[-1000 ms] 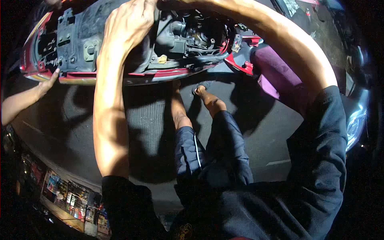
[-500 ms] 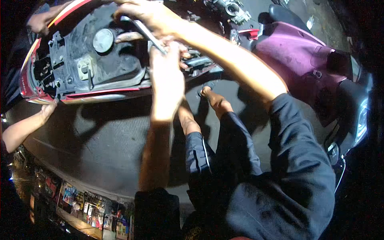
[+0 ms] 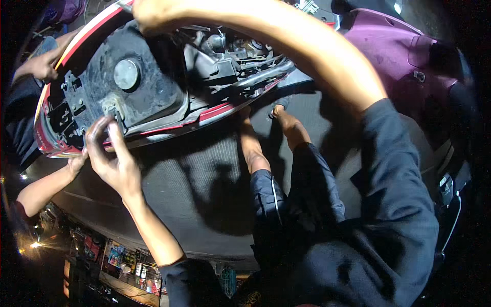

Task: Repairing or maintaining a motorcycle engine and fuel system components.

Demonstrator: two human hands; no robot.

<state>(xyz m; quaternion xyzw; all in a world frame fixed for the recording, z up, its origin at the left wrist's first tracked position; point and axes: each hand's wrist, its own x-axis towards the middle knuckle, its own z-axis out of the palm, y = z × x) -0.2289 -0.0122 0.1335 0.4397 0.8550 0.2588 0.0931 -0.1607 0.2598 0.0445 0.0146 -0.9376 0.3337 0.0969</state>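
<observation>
In front of me is a motor scooter with its seat off, showing a black plastic tank cover (image 3: 153, 100) with a round grey cap (image 3: 126, 74). My left hand (image 3: 117, 166) is at the near side, thumb and fingers apart, fingertips beside a small metal fitting (image 3: 111, 106) below the cap. I see nothing held in it. Across the top reaches my right arm. My right hand (image 3: 153, 16) is closed at the far red-and-white side panel (image 3: 97, 24); a small silvery end shows beside it, but what the fingers grip is hidden.
Another person's hands hold the scooter's tail, one at the far panel (image 3: 43, 66), one at the near edge (image 3: 76, 162). Bare engine parts (image 3: 245, 48) lie right of the tank. A purple scooter (image 3: 388, 56) stands at the right. Shelves of goods (image 3: 138, 271) are lower left.
My hands have parted. The left went left and down to the metal fitting; the right went left to the far panel. The metal rod seen between them no longer shows there.
</observation>
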